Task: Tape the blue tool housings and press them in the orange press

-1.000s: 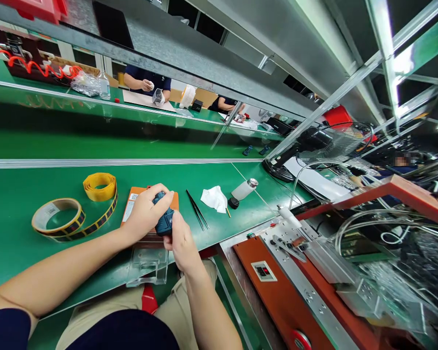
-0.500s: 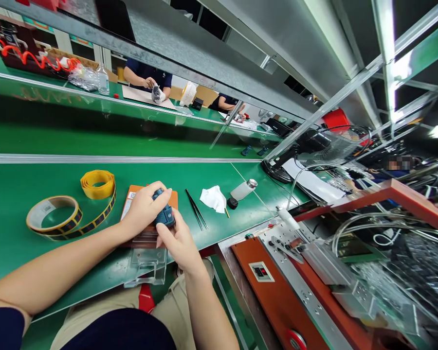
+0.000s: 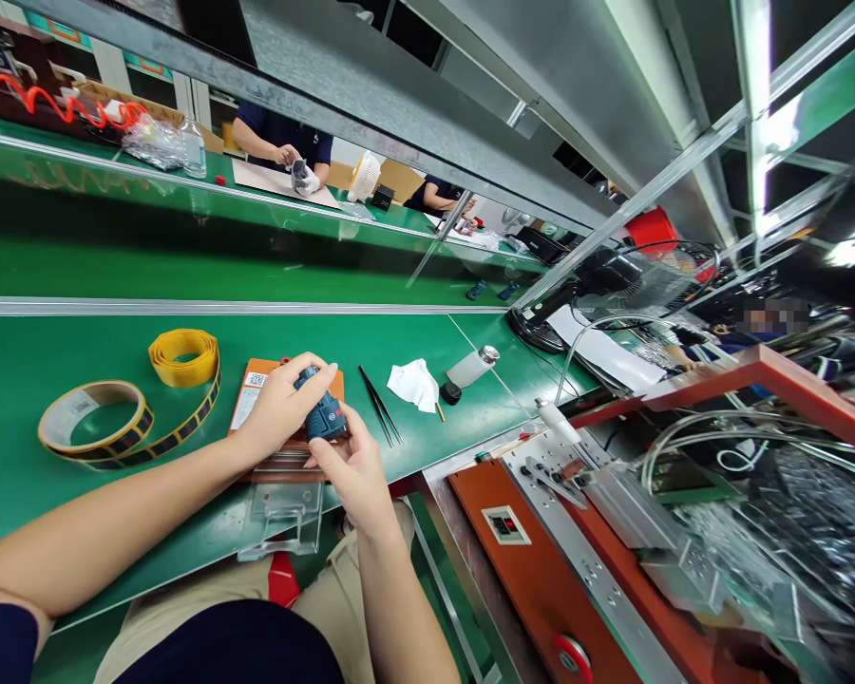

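A small dark-blue device (image 3: 326,418) with a round logo and a red spot is between my two hands. My left hand (image 3: 279,401) is closed round its upper left side, thumb laid along the top. At its lower right, the fingers and thumb of my right hand (image 3: 354,470) grip the end nearest me. Under the hands lies an orange-brown fixture (image 3: 256,369) with a white label, mostly covered. A clear plastic bracket (image 3: 285,518) juts from the fixture over the table's front edge. Black tweezers (image 3: 380,406) lie just right of the hands.
Left on the green table (image 3: 149,513) are a label-tape roll (image 3: 51,432) and a yellow roll (image 3: 185,359). A white cloth (image 3: 414,385), black cap (image 3: 451,392) and bottle (image 3: 472,367) lie right. An orange machine (image 3: 541,589) stands at the right edge. Co-workers (image 3: 277,133) sit beyond the partition.
The view has shifted slightly. My right fingers have moved a little on the device, and more of its face with the red spot shows. Both hands still hold it.
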Available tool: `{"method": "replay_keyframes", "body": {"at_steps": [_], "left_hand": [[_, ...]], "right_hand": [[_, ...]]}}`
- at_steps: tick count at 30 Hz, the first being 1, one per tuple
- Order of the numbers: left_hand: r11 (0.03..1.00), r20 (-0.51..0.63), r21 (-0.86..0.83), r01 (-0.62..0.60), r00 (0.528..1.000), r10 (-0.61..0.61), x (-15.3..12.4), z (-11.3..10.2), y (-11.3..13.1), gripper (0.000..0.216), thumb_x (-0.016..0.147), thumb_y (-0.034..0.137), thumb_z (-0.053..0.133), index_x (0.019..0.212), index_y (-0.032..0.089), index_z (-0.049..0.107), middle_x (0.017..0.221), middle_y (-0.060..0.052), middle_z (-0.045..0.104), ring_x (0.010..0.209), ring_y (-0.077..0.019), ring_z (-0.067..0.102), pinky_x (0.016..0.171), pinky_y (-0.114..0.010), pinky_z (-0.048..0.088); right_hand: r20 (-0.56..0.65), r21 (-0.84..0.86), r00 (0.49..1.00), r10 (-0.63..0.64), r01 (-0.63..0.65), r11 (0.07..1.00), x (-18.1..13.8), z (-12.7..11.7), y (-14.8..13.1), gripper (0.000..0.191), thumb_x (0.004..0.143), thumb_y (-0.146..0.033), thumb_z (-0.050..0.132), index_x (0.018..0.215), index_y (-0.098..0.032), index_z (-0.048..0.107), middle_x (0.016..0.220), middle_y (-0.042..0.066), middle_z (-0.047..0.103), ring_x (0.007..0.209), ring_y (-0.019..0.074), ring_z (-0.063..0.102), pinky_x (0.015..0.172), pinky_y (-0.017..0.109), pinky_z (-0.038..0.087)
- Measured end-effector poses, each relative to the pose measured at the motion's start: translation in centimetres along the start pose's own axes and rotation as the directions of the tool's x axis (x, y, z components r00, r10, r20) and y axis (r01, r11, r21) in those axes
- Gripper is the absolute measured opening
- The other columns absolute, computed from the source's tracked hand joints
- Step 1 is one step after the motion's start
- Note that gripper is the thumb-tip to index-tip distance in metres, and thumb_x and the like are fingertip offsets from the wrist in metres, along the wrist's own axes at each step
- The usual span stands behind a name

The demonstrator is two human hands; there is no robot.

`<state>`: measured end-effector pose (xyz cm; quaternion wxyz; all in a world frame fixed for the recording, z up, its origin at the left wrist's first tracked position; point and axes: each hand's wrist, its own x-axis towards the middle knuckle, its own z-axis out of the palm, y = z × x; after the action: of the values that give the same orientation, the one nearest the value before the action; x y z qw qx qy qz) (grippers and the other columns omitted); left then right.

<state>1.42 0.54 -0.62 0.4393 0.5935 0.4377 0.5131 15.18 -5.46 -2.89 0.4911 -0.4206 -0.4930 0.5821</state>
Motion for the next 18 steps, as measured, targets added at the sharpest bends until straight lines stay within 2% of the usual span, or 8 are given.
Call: {"method": "replay_keyframes", "body": {"at_steps": [3, 6, 9, 11, 15, 18], "left_hand": [[1.0, 0.021, -0.015, -0.008, 1.0, 0.009, 0.0, 0.0, -0.2, 0.037, 0.095, 0.056, 0.058, 0.087, 0.02, 0.063, 0.081, 0.001, 0.063, 0.077, -0.0155, 0.056, 0.072, -0.024, 0.046], [0.995, 0.062, -0.095, 0.007, 0.998, -0.001, -0.1, 0.2, -0.4, 0.039, 0.094, 0.058, 0.059, 0.103, 0.021, 0.066, 0.094, -0.002, 0.066, 0.087, -0.018, 0.06, 0.076, -0.026, 0.05], [0.98, 0.091, -0.189, 0.055, 0.995, -0.038, -0.3, 0.4, -0.3, 0.049, 0.093, 0.061, 0.059, 0.123, 0.022, 0.062, 0.113, -0.006, 0.067, 0.1, -0.0206, 0.063, 0.083, -0.028, 0.052], [0.97, 0.108, -0.224, 0.094, 0.992, -0.071, -0.5, 0.7, 0.0, 0.054, 0.093, 0.062, 0.06, 0.128, 0.02, 0.06, 0.12, -0.009, 0.067, 0.102, -0.0208, 0.064, 0.088, -0.029, 0.052], [0.943, 0.187, -0.279, 0.181, 0.974, -0.131, -1.0, 1.1, 0.5, 0.066, 0.086, 0.064, 0.069, 0.132, 0.017, 0.058, 0.114, -0.012, 0.071, 0.092, -0.0212, 0.067, 0.09, -0.033, 0.053], [0.924, 0.234, -0.321, 0.208, 0.963, -0.136, -1.4, 1.4, 0.7, 0.074, 0.081, 0.063, 0.075, 0.135, 0.016, 0.057, 0.113, -0.013, 0.072, 0.096, -0.024, 0.069, 0.092, -0.035, 0.054]], "right_hand": [[-0.041, 0.024, 0.999, 0.005, -0.004, 1.0, -0.1, 0.0, 0.2, 0.056, 0.079, -0.036, 0.08, 0.129, -0.024, 0.058, 0.11, 0.004, 0.065, 0.07, 0.0116, 0.062, 0.069, 0.029, 0.057], [-0.112, -0.016, 0.992, -0.05, 0.049, 0.999, -0.2, 0.0, 0.2, 0.059, 0.076, -0.034, 0.082, 0.129, -0.024, 0.058, 0.116, 0.005, 0.066, 0.081, 0.0147, 0.065, 0.074, 0.029, 0.058], [-0.223, -0.193, 0.958, -0.181, 0.139, 0.971, -0.3, -0.5, 0.0, 0.06, 0.077, -0.034, 0.083, 0.13, -0.024, 0.058, 0.127, 0.008, 0.063, 0.095, 0.0186, 0.066, 0.081, 0.031, 0.058], [-0.27, -0.316, 0.925, -0.268, 0.178, 0.932, -0.5, -1.0, -0.2, 0.06, 0.078, -0.034, 0.082, 0.131, -0.024, 0.058, 0.13, 0.01, 0.061, 0.102, 0.0212, 0.065, 0.085, 0.034, 0.057], [-0.291, -0.392, 0.891, -0.348, 0.22, 0.893, -0.8, -1.8, -0.6, 0.059, 0.079, -0.033, 0.08, 0.133, -0.024, 0.057, 0.132, 0.011, 0.06, 0.106, 0.0228, 0.064, 0.087, 0.036, 0.057], [-0.315, -0.372, 0.886, -0.341, 0.215, 0.903, -1.1, -2.1, -0.8, 0.059, 0.078, -0.033, 0.081, 0.132, -0.023, 0.057, 0.131, 0.011, 0.061, 0.103, 0.0225, 0.065, 0.085, 0.036, 0.058]]}}
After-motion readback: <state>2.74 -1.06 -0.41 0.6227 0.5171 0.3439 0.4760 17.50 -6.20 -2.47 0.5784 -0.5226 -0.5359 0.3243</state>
